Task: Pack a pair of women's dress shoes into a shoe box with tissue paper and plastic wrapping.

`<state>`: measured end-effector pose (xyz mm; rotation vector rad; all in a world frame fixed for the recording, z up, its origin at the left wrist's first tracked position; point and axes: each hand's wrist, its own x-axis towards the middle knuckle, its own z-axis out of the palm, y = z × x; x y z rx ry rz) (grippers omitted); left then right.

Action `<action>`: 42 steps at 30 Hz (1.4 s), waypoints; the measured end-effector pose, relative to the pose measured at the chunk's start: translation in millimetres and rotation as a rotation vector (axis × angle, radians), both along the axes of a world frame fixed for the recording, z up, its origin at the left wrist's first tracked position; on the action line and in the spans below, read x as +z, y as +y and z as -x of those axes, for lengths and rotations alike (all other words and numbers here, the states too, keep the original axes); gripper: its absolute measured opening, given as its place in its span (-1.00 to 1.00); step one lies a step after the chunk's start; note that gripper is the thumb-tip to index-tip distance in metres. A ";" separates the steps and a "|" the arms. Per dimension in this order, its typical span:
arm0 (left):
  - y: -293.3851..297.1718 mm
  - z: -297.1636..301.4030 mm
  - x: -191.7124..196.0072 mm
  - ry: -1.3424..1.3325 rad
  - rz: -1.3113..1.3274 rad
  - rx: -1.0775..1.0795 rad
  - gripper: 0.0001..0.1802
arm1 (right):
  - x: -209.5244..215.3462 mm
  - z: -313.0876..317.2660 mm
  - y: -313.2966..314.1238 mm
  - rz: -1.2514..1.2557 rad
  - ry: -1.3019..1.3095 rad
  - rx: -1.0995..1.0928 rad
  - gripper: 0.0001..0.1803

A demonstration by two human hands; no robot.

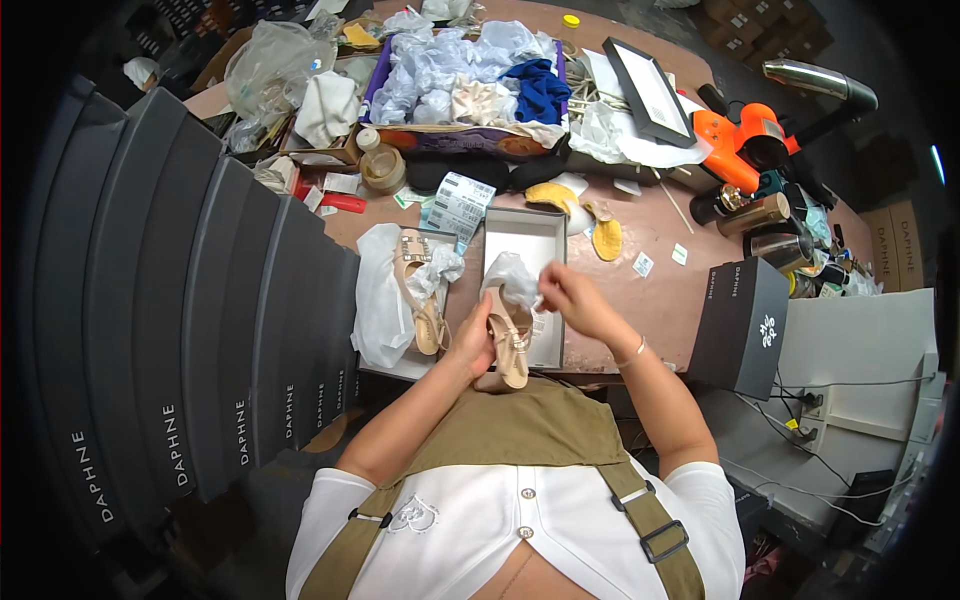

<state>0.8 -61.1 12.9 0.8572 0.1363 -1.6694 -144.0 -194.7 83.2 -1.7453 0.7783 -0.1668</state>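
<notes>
My left hand (474, 342) is wrapped round a beige heeled sandal (510, 345) with jewelled straps, held tilted in front of my apron. White tissue paper (513, 275) is bunched at the sandal's far end. Beside it my right hand (575, 300) is closed with fingertips pinched; what lies between them is too small to make out. Beneath the held sandal is an open shoebox (549, 235) with a white inside. To the left, a matching sandal (427, 325) lies on white wrapping paper (377, 300), with crumpled tissue (437, 270) on it.
Stacked dark grey shoeboxes (210, 290) rise at the left. A closed shoebox (740, 325) stands at the right edge. Behind are a label sheet (460, 205), yellow cloth pads (606, 238), a bottle (380, 165), a purple box of tissue (460, 75) and an orange tool (735, 145).
</notes>
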 end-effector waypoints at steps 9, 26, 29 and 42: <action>0.6 -4.0 17.4 0.216 0.086 -0.056 -0.31 | -23.5 -20.6 3.2 0.735 -0.020 0.010 -0.72; 17.0 -36.2 29.3 -0.101 0.041 0.333 -0.28 | -23.1 -19.0 21.3 0.201 0.077 0.110 -0.46; -0.1 -16.6 31.3 -0.044 0.024 0.452 -0.33 | -9.1 -34.9 46.8 -0.112 -0.236 0.143 0.02; 44.6 -101.1 -50.1 -1.876 -0.401 0.018 -0.42 | -138.4 -10.7 63.5 0.421 0.287 -0.063 -0.27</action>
